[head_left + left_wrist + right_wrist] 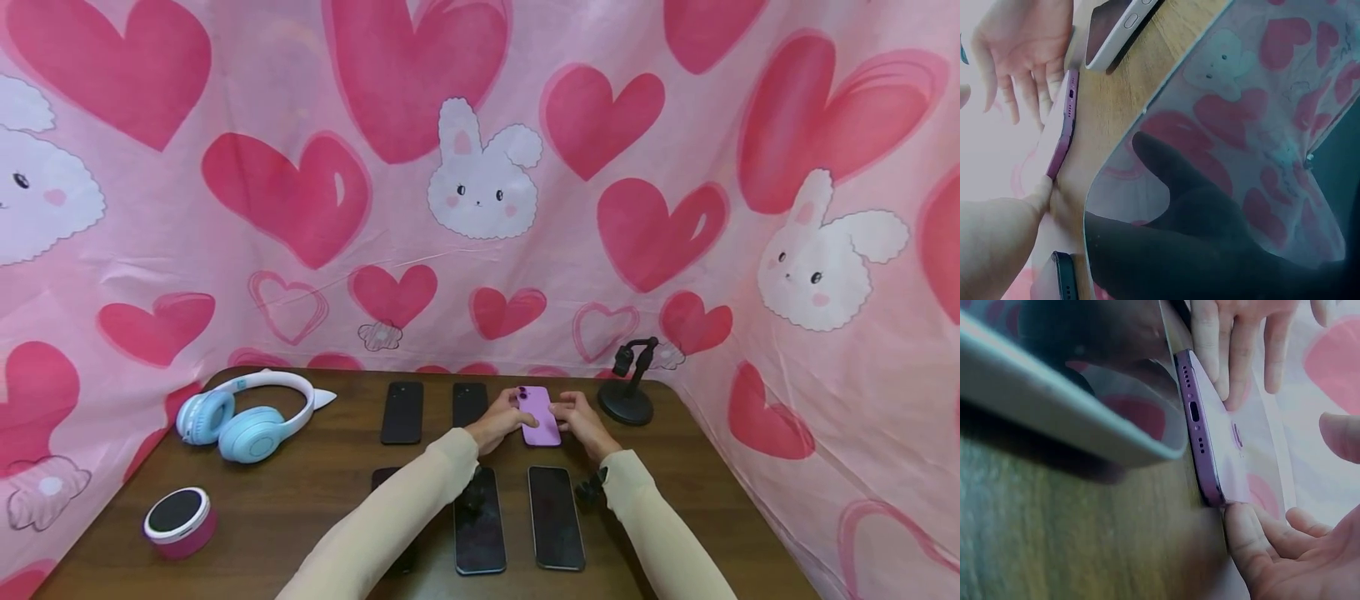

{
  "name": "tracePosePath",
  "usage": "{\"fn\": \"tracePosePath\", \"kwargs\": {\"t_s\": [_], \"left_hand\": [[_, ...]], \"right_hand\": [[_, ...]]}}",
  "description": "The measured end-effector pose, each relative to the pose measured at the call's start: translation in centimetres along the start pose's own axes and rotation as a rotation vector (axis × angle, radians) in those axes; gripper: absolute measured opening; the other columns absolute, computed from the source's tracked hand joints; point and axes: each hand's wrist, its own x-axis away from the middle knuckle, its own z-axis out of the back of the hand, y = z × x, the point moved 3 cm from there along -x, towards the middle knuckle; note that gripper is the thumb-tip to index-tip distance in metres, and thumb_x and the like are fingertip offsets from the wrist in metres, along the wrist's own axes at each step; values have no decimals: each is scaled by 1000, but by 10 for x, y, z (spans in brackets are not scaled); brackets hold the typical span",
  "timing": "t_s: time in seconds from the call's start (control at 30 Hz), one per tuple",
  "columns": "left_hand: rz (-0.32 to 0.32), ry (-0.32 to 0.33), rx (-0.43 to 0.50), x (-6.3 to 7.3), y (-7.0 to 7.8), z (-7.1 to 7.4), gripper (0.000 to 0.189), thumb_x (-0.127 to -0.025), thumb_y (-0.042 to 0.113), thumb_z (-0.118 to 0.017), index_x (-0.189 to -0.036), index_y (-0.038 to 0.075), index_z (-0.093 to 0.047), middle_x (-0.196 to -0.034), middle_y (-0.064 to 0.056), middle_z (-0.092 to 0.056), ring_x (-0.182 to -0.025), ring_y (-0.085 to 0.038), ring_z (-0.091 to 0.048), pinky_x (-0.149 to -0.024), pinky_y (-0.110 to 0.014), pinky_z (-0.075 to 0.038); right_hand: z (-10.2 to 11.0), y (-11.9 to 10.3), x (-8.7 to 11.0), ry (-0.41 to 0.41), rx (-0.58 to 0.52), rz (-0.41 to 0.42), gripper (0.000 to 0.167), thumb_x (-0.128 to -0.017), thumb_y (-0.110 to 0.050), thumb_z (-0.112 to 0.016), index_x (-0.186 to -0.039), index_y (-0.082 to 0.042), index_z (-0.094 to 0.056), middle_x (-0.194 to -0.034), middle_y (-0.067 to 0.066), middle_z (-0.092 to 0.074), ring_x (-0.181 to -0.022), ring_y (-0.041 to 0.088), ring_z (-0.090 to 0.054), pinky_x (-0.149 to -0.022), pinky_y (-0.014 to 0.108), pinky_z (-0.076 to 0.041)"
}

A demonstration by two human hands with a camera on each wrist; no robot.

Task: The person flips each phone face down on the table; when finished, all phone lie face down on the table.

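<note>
A light purple smartphone [539,417] lies back up at the back right of the table, between the two hands. My left hand [497,419] is at its left side, fingers along the edge and thumb over its back. From the other side, my right hand [583,419] touches the right edge with its fingertips. The right wrist view shows the phone's purple bottom edge [1196,419] with its port, and a right fingertip at its corner. Straight left fingers [1242,356] reach the opposite side. In the left wrist view the right hand's fingers [1025,81] are straight too.
Two black phones, one at the left [402,412] and one beside my left hand [469,403], share the back row. Dark phones [480,533] [556,517] lie in front, one partly under my left sleeve. Headphones [251,417], a pink round speaker [180,522] and a black stand [628,387] surround them.
</note>
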Motion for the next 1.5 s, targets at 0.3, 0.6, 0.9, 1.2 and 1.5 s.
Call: {"fn": "tracePosePath", "kwargs": {"t_s": [0.3, 0.6, 0.9, 1.2, 1.5], "left_hand": [[-47, 26, -150, 8, 13, 6, 94, -82, 18, -75, -157, 0, -22, -161, -25, -32, -148, -40, -35, -122, -55, -32], [-308, 120, -336, 50, 60, 43, 94, -84, 29, -82, -158, 12, -27, -154, -15, -45, -143, -36, -42, -121, -52, -36], [-397, 74, -358, 134, 80, 102, 93, -90, 31, -76, -161, 20, -16, -164, -7, -31, -153, -33, -27, -127, -55, -21], [-451, 89, -390, 214, 65, 125, 89, -90, 33, -72, -159, 18, -19, -164, -12, -32, -149, -38, -32, -122, -64, -24], [-270, 164, -329, 260, 31, 125, 78, -94, 32, -64, -158, 18, -22, -162, -12, -34, -149, -42, -32, -117, -69, -28]], "right_hand": [[-4, -10, -1, 84, 75, 37, 65, -99, -29, -59, -149, 1, -31, -149, 27, -47, -136, 41, -49, -115, 55, -41], [-14, -44, 10, 85, -82, 214, 72, -99, -24, -63, -155, -1, -25, -160, 22, -34, -151, 40, -31, -125, 56, -27], [-53, -81, 46, -41, -210, 406, 77, -93, -19, -62, -156, -3, -21, -162, 18, -28, -150, 40, -29, -125, 58, -23], [-99, -109, 100, -247, -240, 579, 78, -94, -15, -63, -157, -3, -18, -166, 16, -23, -155, 39, -20, -124, 65, -19], [-143, -102, 151, -380, -148, 460, 71, -97, -26, -62, -156, -18, -23, -166, 0, -26, -155, 30, -24, -127, 49, -25]]}}
